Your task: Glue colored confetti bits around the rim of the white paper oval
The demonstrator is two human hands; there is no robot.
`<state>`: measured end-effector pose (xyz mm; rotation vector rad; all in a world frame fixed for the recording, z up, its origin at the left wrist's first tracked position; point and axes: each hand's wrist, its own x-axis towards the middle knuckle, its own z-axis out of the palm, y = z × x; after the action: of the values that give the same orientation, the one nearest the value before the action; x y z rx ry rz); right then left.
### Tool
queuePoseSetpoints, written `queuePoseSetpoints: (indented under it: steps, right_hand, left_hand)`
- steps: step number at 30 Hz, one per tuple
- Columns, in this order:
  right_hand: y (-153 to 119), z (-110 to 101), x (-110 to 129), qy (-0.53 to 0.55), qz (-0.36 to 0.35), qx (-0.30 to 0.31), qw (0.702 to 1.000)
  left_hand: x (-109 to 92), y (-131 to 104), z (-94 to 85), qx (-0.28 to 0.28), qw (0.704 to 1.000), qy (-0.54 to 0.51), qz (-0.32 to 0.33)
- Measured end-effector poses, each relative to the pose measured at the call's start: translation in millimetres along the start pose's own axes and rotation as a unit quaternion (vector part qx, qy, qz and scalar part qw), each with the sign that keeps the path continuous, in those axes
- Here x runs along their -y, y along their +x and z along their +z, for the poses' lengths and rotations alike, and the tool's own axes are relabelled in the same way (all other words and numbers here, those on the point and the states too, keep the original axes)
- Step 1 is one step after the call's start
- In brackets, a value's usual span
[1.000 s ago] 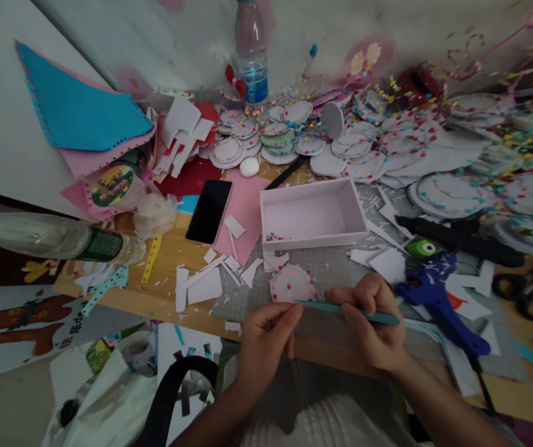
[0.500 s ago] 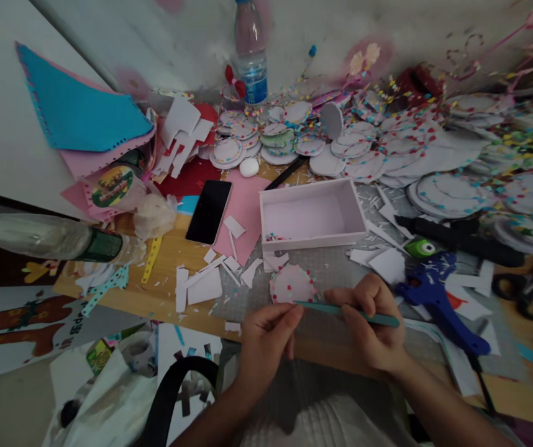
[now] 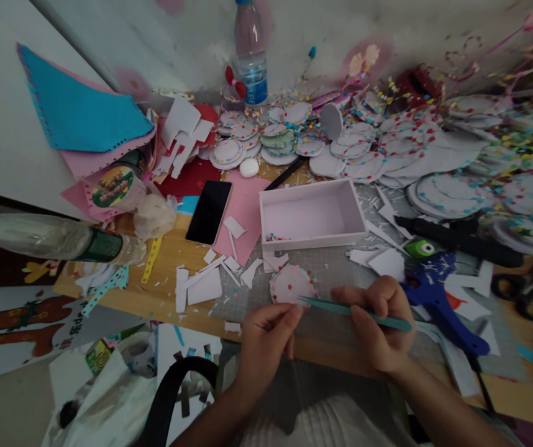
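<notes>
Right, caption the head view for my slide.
The right hand points teal tweezers at the left hand, near a red-dotted disc.

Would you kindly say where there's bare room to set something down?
The white box is bare inside save small bits in its near left corner. Bare wood shows between phone and yellow strip; grey mat between pale disc, box and right hand. Crowded: stacked discs along the back; blue glue gun at right.

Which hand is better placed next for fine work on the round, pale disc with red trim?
Probably the right hand: it holds slim teal tweezers, tips close to the disc; the left hand shows no tool.
</notes>
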<state>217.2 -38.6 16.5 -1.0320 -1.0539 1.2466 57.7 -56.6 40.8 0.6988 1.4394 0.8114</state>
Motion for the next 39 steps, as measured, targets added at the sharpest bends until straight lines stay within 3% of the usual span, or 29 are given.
queuePoseSetpoints:
  steps: [4, 9, 12, 17, 23, 30, 35, 39]
  right_hand:
    - [0, 2, 2, 0.003, -0.041, 0.032, 0.999]
    - [1, 2, 2, 0.033, -0.033, 0.010, 0.999]
    - [3, 1, 1, 0.091, -0.005, 0.044, 0.995]
    - [8, 1, 7, 0.079, -0.005, 0.089, 0.993]
    - [11, 3, 9, 0.097, 0.003, 0.056, 0.994]
    - [7, -4, 8, 0.077, 0.007, 0.016, 0.997]
    - [2, -6, 30, 0.085, -0.030, -0.034, 0.995]
    - [-11, -22, 44, 0.077, -0.042, -0.057, 0.995]
  left_hand:
    - [0, 1, 2.3, -0.011, 1.000, -0.015, 0.002]
    - [2, 1, 0.4, 0.007, 1.000, -0.016, 0.002]
    - [1, -1, -4.7, 0.019, 1.000, 0.006, 0.004]
    - [-13, -2, -16.8, -0.042, 0.997, 0.042, 0.046]
    - [-23, 9, -26.0, -0.112, 0.982, 0.096, 0.119]
    - [-16, 18, -19.4, -0.072, 0.986, 0.115, 0.093]
    - [-16, 16, -13.6, -0.076, 0.980, 0.148, 0.108]
    - [-16, 15, -6.9, -0.082, 0.977, 0.163, 0.114]
